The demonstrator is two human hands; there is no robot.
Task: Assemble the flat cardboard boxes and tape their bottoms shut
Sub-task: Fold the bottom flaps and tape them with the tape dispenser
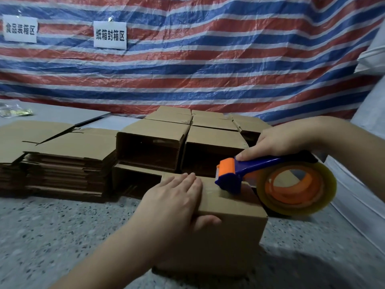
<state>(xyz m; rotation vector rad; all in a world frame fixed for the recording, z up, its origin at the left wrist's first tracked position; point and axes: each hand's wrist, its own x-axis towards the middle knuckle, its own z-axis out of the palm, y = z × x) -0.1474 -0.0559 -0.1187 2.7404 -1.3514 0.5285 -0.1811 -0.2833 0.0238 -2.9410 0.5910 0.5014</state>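
Note:
A brown cardboard box stands on the speckled floor in front of me, its closed flaps facing up. My left hand holds its left top edge, fingers flat on top and thumb down the near side. My right hand grips the blue handle of a tape dispenser with an orange head and a clear tape roll. The dispenser's head presses on the box top along the flap seam, just right of my left fingers.
A stack of flat cardboard blanks lies at the left. Several assembled boxes are piled on their sides behind the one being taped. A striped red, white and blue tarp with two paper signs hangs behind. White sacks stand at the right.

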